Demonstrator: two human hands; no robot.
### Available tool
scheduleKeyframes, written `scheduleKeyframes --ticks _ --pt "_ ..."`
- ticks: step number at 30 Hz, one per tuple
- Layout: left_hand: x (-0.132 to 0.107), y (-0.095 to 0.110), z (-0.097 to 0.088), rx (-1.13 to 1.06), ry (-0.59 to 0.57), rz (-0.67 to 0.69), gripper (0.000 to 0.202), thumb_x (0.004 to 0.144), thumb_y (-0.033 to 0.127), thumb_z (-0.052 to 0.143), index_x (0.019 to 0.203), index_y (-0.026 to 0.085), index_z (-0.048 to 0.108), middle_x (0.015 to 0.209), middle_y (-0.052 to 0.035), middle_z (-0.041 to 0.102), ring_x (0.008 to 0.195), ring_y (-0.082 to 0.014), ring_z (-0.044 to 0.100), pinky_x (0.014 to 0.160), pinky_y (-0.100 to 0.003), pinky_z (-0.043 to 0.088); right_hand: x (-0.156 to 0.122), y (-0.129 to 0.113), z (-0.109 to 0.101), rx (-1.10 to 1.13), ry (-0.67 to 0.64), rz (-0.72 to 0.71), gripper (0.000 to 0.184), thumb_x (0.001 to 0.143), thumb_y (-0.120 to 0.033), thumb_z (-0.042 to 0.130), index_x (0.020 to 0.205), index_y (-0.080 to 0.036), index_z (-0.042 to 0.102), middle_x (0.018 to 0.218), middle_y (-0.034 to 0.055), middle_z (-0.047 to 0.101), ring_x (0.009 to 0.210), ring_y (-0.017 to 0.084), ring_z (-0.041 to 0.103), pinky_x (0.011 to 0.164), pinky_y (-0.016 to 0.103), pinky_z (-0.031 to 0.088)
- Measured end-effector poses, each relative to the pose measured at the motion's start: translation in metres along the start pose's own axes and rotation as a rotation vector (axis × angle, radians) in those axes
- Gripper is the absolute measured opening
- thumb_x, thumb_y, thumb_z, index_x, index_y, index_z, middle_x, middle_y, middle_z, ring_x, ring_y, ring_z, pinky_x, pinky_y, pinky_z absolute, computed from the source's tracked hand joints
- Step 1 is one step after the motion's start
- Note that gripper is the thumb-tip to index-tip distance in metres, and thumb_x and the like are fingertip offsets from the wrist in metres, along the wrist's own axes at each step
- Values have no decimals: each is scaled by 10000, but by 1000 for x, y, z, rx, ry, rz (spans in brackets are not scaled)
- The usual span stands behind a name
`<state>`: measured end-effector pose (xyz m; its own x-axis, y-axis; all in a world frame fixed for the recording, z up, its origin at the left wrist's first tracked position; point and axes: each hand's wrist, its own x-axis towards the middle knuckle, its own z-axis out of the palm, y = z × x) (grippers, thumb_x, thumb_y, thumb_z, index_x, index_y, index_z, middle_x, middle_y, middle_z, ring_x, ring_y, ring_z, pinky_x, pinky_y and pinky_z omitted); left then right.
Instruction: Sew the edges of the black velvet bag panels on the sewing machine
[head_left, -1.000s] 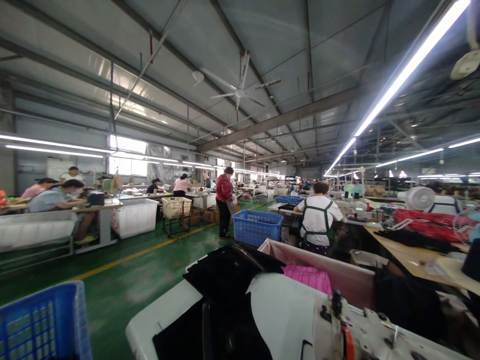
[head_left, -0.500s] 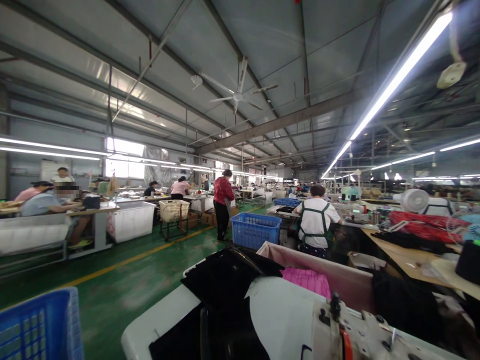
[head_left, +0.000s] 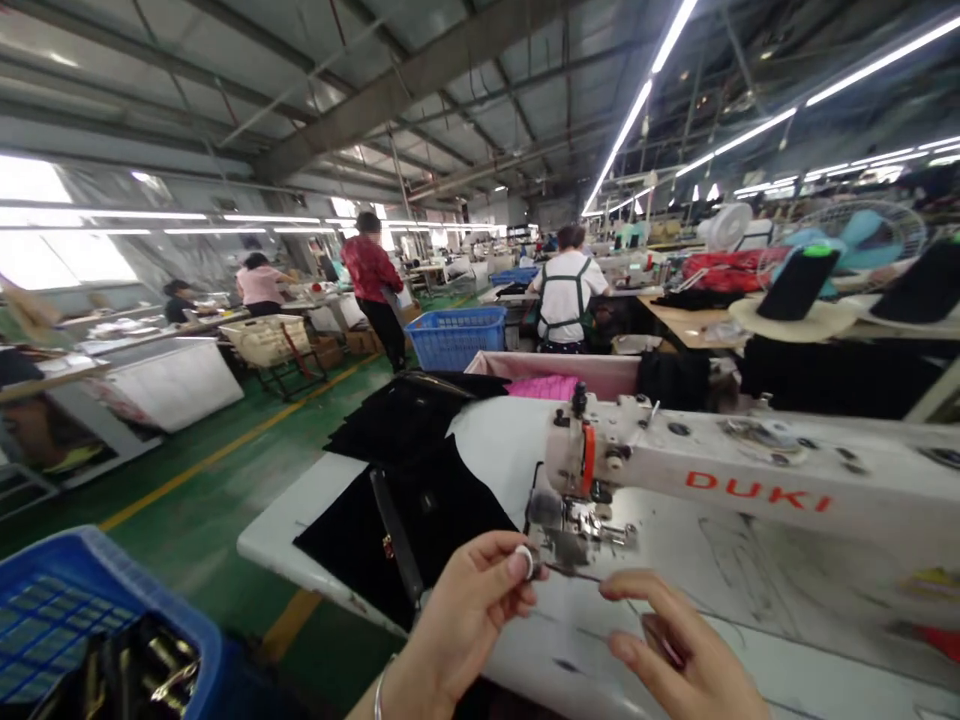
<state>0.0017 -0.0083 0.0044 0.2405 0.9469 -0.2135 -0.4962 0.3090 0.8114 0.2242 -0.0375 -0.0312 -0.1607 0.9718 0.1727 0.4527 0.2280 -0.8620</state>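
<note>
Both my hands are low in the view, in front of a white sewing machine [head_left: 757,480] with red lettering. My left hand [head_left: 465,625] pinches a small round silvery piece [head_left: 524,562] between thumb and forefinger, just left of the machine's needle area [head_left: 574,525]. My right hand [head_left: 679,650] is beside it with fingers curled together, the forefinger pointing left. A thin thread-like line runs between the two hands. Black fabric [head_left: 409,505] with a strap lies on the white table [head_left: 277,535] to the left of the machine.
A blue crate [head_left: 52,600] with dark pieces stands at the lower left. A pink-lined bin [head_left: 555,375] and another blue crate [head_left: 457,335] are behind the table. Co-workers sit and stand along the green aisle [head_left: 225,460]. Fans and hats crowd the right-hand benches.
The view has dropped from the hall to the sewing machine. Both my hands, unseen before, have come into view at the needle area.
</note>
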Motion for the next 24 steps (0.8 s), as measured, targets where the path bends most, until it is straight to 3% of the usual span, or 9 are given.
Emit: scheduleKeyframes --ticks 3,5,8,10,12,16,20,24 --pt "-6 0 3 15 -31 -15 294 751 235 769 961 66 651 812 -111 677 532 -51 552 499 -136 432 8 -23 14 209 65 47 333 799 -408 642 1117 -310 635 1170 2 607 513 84 419 502 232 410" --pt "-9 -1 3 17 -53 -12 284 755 229 763 961 66 656 809 -105 673 512 -49 544 481 -139 431 14 -37 20 275 42 57 423 790 -381 655 1206 -328 599 1201 5 602 518 86 412 519 235 408" --pt "-11 -2 4 36 -63 -15 270 739 218 774 944 81 665 794 -79 660 514 -60 557 472 -148 434 21 -44 24 252 -26 53 313 800 -359 648 1104 -282 661 989 6 666 590 121 475 573 247 412" --pt "-13 -2 4 51 -56 -24 279 706 207 800 929 96 673 756 -55 649 552 -87 589 511 -169 463 23 -43 23 215 -39 52 151 829 -359 617 877 -240 697 777 -4 639 652 146 513 616 256 410" --pt "-14 -2 5 53 -66 -18 292 674 218 825 904 101 688 762 -56 651 628 -122 623 592 -210 505 23 -41 20 182 -32 47 197 853 -370 584 747 -222 659 692 -11 586 683 157 523 635 264 401" --pt "-15 -8 4 42 -70 25 276 679 295 820 821 86 708 863 -94 661 730 -163 633 684 -280 530 21 -40 19 117 -52 15 246 892 -397 517 735 -219 580 715 -14 548 680 151 507 621 262 379" --pt "-12 -24 -8 108 -99 -73 386 613 274 863 899 90 679 841 -107 691 693 -173 653 695 -309 531 17 -31 28 66 -101 -40 231 909 -369 463 740 -219 511 733 -18 526 679 142 507 621 246 381" --pt "-11 -35 -19 196 -187 -80 417 589 262 877 893 87 651 803 -110 704 690 -161 663 663 -247 490 16 -17 30 -41 -152 -80 169 889 -302 464 746 -225 511 734 -24 514 673 137 515 620 241 388"
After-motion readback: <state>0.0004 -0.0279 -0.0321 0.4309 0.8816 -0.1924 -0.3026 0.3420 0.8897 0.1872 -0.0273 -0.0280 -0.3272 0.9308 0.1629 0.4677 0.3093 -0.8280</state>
